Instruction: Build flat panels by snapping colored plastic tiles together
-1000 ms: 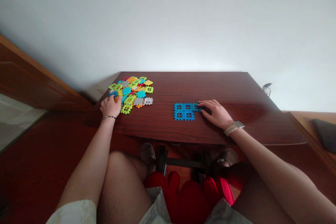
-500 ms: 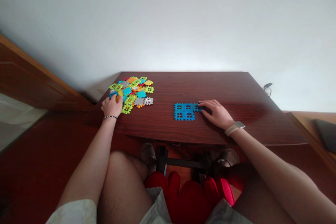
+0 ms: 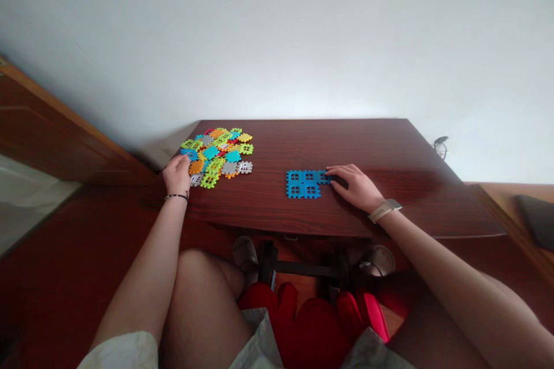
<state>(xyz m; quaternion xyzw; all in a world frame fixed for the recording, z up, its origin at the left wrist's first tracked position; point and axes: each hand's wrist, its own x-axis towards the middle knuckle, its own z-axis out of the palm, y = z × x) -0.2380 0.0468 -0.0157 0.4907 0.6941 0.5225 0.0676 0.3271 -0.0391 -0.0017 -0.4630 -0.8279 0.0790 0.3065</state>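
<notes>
My left hand (image 3: 176, 174) is at the near left edge of a pile of colourful interlocking plastic tiles. Its fingers are curled against a blue window tile (image 3: 189, 154), which they seem to pinch; the fingertips are partly hidden. Close by lie an orange tile (image 3: 196, 167) and a grey window tile (image 3: 196, 179). At the middle of the table, joined blue window tiles (image 3: 303, 183) lie flat, three along the far row and two along the near row. My right hand (image 3: 355, 185) touches the right end of the far row with outstretched fingertips, thumb apart.
The pile includes green tiles (image 3: 215, 165), turquoise tiles (image 3: 233, 156) and a white window tile (image 3: 244, 167). The brown table (image 3: 346, 141) stands against a white wall (image 3: 294, 40). A cable (image 3: 440, 144) hangs past its right side. My legs are under its near edge.
My left hand has drawn slightly left, uncovering the orange tile and the grey window tile. My right hand and the joined blue tiles have stayed in place.
</notes>
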